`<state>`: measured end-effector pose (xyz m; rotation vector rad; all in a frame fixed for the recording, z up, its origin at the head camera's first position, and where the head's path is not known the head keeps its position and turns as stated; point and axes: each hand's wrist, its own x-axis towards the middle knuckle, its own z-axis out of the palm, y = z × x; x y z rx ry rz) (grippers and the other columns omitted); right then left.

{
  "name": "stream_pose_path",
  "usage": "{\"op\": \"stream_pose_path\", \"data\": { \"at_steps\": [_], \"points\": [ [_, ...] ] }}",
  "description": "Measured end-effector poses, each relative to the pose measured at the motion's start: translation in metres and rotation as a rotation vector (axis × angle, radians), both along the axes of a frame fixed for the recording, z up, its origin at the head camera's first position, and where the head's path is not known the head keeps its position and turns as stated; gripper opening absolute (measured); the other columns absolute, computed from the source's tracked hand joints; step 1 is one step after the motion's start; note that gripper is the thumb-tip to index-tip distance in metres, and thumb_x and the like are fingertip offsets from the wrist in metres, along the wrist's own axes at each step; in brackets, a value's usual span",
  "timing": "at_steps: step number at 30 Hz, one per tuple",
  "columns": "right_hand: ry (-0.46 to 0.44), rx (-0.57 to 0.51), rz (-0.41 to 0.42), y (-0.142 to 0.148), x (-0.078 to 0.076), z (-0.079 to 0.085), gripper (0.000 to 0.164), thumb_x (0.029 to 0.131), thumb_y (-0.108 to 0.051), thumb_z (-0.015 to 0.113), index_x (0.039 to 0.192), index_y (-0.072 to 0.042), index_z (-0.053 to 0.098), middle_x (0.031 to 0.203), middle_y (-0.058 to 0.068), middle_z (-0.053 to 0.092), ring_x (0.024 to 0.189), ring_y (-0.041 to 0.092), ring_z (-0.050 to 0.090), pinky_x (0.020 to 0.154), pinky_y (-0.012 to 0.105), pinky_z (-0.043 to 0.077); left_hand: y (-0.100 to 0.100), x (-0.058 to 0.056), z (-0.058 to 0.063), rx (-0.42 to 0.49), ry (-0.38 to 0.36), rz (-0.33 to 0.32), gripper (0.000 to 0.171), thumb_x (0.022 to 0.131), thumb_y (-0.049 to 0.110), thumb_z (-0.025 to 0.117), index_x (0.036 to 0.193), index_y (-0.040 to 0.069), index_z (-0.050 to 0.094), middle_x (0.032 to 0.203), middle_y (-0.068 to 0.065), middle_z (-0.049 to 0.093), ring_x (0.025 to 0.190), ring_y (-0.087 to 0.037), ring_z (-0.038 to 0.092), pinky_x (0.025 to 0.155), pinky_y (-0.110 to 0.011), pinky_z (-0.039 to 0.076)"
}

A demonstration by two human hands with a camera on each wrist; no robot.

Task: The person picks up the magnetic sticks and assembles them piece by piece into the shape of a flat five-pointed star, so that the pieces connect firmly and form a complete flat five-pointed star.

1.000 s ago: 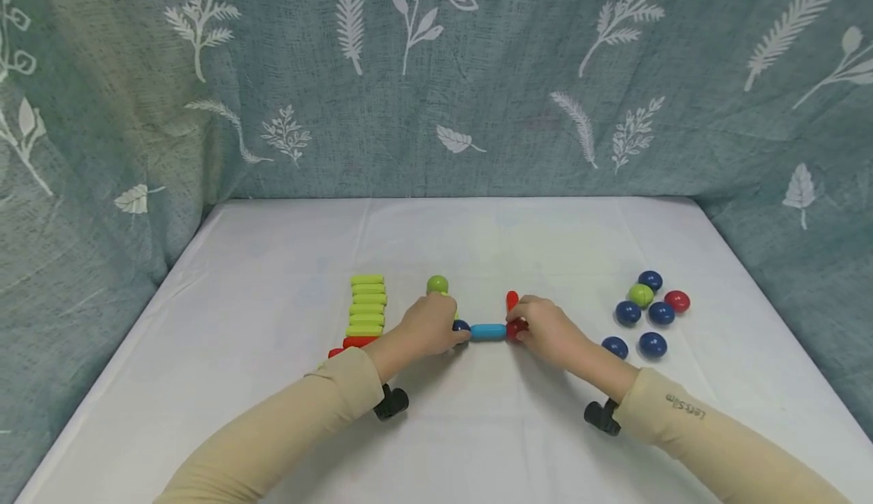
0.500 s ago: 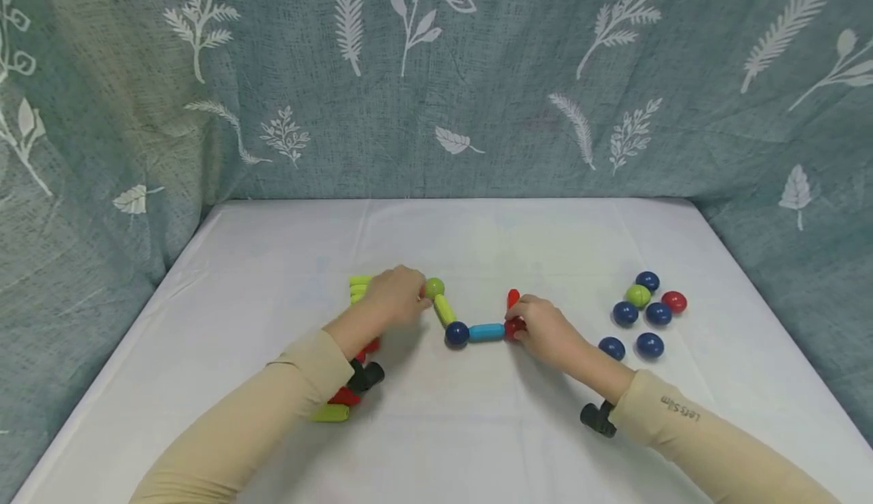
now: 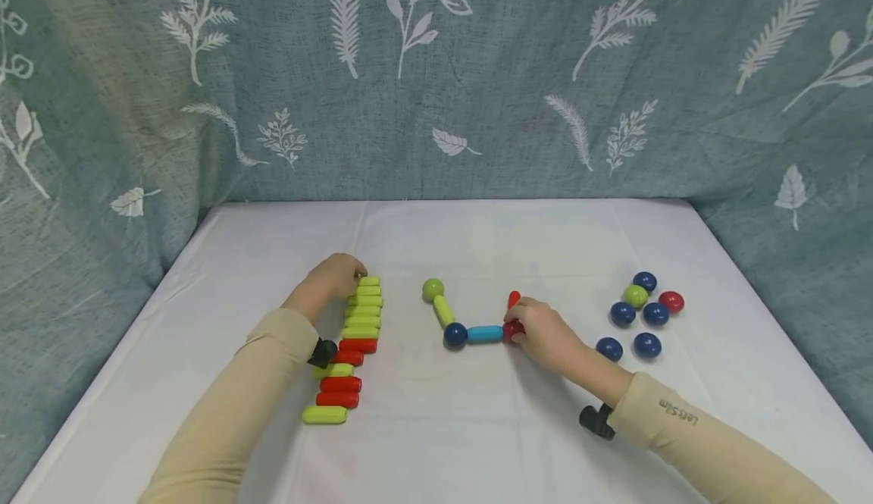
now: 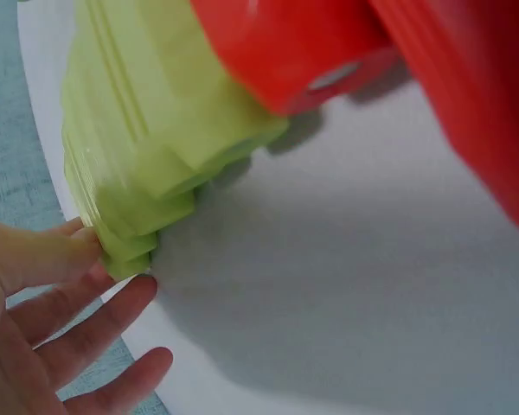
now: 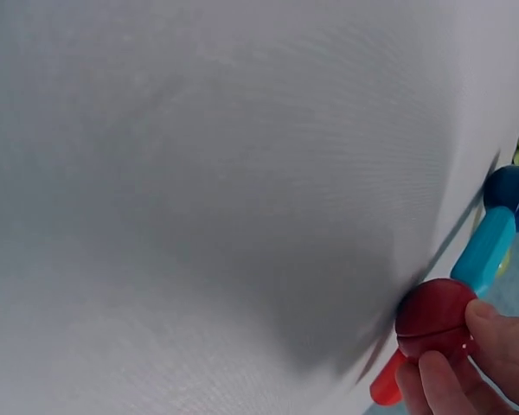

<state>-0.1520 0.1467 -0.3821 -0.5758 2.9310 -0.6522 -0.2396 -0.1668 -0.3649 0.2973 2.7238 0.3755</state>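
Note:
My left hand is at the far end of a row of rods, its thumb and fingers around the end of the farthest yellow-green rod. The last fingers of that hand are spread apart in the left wrist view. My right hand pinches a red ball. From this ball a blue rod leads to a dark blue ball, and a red rod points away. A yellow-green rod joins the dark blue ball to a green ball.
The row also has several red rods and more yellow-green rods toward the near side. At the right lie several loose balls: dark blue balls, a green ball and a red ball. A patterned curtain hangs behind the white table.
My left hand has let go of the dark blue ball and moved left, across to the far end of the rod row. My right hand has stayed on the red ball.

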Motion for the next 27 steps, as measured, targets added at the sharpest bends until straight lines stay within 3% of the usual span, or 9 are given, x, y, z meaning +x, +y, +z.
{"op": "stream_pose_path", "data": {
  "at_steps": [4,8,11,15,21,27],
  "points": [
    [0.017,0.003,0.001,0.0,0.001,0.0,0.02,0.073,0.007,0.071,0.093,0.004,0.067,0.092,0.013,0.06,0.085,0.026,0.059,0.078,0.037,0.051,-0.001,-0.002,0.0,0.006,0.04,-0.04,0.026,0.089,-0.005,0.046,0.109,-0.008,0.062,0.113,-0.023,0.058,0.103,-0.032,0.052,0.089,-0.042,0.043],
    [0.038,0.005,0.021,-0.001,0.002,0.0,0.02,0.072,0.008,0.071,0.091,0.004,0.066,0.09,0.012,0.059,0.084,0.026,0.058,0.077,0.037,0.051,0.004,-0.006,0.008,-0.013,0.086,-0.062,0.025,0.089,-0.006,0.047,0.108,-0.008,0.062,0.115,-0.024,0.056,0.108,-0.035,0.05,0.092,-0.043,0.041],
    [0.043,0.003,0.033,-0.001,0.003,0.0,0.02,0.072,0.009,0.071,0.091,0.004,0.066,0.09,0.012,0.059,0.085,0.026,0.058,0.078,0.037,0.051,0.016,-0.009,0.016,-0.005,0.106,-0.052,0.025,0.091,-0.003,0.048,0.112,-0.008,0.06,0.117,-0.024,0.055,0.112,-0.037,0.048,0.094,-0.044,0.04],
    [0.037,0.0,0.027,-0.001,0.003,0.001,0.02,0.072,0.009,0.071,0.091,0.004,0.066,0.09,0.012,0.059,0.086,0.027,0.058,0.079,0.038,0.051,0.042,-0.013,0.02,0.041,0.107,-0.034,0.025,0.092,0.002,0.05,0.114,-0.006,0.059,0.114,-0.022,0.058,0.105,-0.033,0.054,0.088,-0.04,0.045],
    [0.049,0.004,0.028,0.0,0.002,0.001,0.018,0.072,0.009,0.071,0.088,0.003,0.067,0.087,0.01,0.058,0.083,0.025,0.058,0.078,0.037,0.051,0.081,-0.016,0.009,0.139,0.072,-0.001,0.028,0.092,0.011,0.051,0.116,-0.003,0.059,0.109,-0.017,0.06,0.098,-0.027,0.056,0.083,-0.036,0.046],
    [0.044,-0.011,0.034,0.0,0.003,0.0,0.017,0.071,0.009,0.072,0.086,0.003,0.067,0.084,0.01,0.058,0.083,0.025,0.059,0.076,0.036,0.052,0.1,-0.016,-0.005,0.242,0.014,0.054,0.032,0.092,0.017,0.052,0.118,-0.001,0.058,0.111,-0.015,0.06,0.098,-0.024,0.056,0.082,-0.033,0.046]
  ]
}}
